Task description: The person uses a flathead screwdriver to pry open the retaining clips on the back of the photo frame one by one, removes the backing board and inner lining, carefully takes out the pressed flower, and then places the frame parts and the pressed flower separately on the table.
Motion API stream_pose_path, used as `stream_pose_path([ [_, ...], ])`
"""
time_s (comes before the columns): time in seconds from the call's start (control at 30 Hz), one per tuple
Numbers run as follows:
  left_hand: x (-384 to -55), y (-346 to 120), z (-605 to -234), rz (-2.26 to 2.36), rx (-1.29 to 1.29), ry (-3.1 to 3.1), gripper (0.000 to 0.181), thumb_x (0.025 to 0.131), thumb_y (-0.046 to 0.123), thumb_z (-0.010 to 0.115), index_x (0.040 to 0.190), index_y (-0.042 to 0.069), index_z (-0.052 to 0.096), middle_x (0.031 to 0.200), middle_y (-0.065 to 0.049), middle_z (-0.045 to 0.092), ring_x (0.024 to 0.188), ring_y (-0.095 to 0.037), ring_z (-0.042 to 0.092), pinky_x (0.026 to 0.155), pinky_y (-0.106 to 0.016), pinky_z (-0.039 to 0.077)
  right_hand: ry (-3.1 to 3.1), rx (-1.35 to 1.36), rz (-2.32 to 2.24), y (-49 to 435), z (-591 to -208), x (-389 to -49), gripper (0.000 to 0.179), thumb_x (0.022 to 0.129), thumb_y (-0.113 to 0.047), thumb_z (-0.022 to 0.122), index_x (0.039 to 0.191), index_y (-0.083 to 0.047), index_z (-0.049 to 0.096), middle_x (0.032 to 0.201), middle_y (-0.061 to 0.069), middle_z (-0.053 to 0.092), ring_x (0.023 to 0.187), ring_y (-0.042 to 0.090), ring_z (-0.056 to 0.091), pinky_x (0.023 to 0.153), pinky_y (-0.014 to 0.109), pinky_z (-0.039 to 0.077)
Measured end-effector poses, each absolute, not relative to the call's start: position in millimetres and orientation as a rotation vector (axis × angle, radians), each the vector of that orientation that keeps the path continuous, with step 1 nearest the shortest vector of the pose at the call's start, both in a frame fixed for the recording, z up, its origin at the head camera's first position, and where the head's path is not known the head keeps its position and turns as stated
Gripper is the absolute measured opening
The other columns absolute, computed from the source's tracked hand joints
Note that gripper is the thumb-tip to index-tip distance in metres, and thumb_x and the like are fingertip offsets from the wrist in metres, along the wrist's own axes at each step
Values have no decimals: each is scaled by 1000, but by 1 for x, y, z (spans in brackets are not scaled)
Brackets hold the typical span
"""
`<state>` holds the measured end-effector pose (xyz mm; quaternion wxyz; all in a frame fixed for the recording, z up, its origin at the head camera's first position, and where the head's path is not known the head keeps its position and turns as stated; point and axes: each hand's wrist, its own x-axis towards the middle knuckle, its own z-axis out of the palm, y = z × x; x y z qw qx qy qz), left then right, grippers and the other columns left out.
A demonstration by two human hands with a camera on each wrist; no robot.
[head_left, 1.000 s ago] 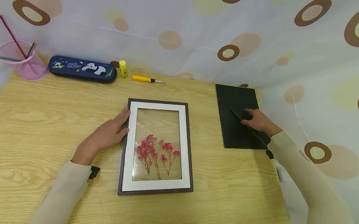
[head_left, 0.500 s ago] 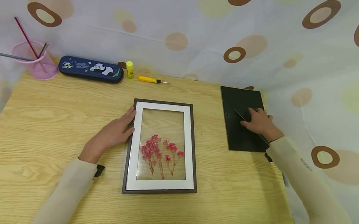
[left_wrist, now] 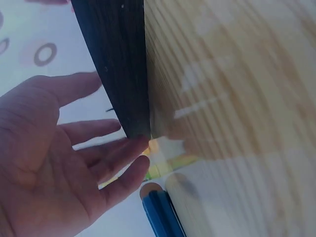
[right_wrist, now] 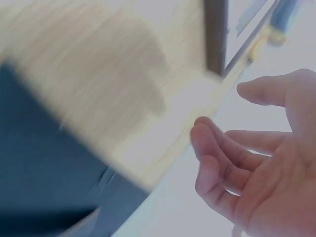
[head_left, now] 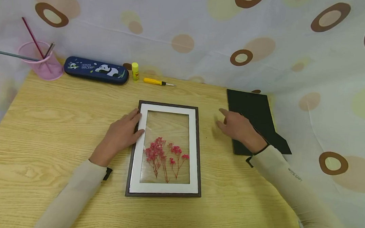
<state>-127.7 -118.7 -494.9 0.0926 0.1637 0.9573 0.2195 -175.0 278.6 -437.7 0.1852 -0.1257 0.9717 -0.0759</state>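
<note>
Right hand (head_left: 239,130) has left the black board (head_left: 252,107), empty, fingers loosely spread; work seemingly shifts toward the frame (head_left: 161,187), flat on the surface (head_left: 64,132). Left hand (head_left: 120,135), fingers extended, touches its left edge.

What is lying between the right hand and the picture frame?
The head view shows only wood-grain tabletop between the right hand and the picture frame.

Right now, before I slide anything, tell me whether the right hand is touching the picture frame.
Apart. The head view shows it: a strip of table lies between the right hand's fingertips and the picture frame's near edge.
</note>
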Motion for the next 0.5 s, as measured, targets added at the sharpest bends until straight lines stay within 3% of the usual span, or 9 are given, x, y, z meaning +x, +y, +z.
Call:
stream_pose_path([
  [0.1, -127, -114, -496, 620, 463, 2889, 70, 93, 36, 71, 145, -5, 47, 144, -26, 44, 125, -41, 51, 93, -55, 49, 2718, -390, -268, 254, -440, -166, 62, 102, -32, 55, 153, -2, 37, 81, 5, 64, 53, 17, 51, 47, 32, 39],
  [0.2, -127, -110, -498, 615, 428, 2897, 76, 89, 41, 75, 144, -3, 48, 127, -23, 48, 105, -35, 54, 77, -47, 53, 2720, -443, -308, 237, -446, -158, 62, 102, -33, 56, 153, -2, 38, 73, 1, 61, 50, 15, 48, 46, 30, 37],
  [0.33, -126, -107, -499, 632, 387, 2890, 82, 86, 43, 77, 146, -3, 45, 111, -18, 45, 85, -28, 49, 62, -36, 45, 2718, -469, -352, 222, -455, -151, 64, 101, -34, 58, 153, -2, 37, 67, 0, 58, 50, 14, 48, 46, 30, 37],
  [0.5, -125, -106, -499, 637, 354, 2877, 84, 87, 44, 77, 148, -3, 42, 108, -18, 44, 77, -26, 48, 55, -33, 41, 2718, -443, -346, 211, -462, -145, 70, 100, -38, 60, 153, 0, 35, 64, 1, 56, 50, 14, 49, 45, 29, 36],
])
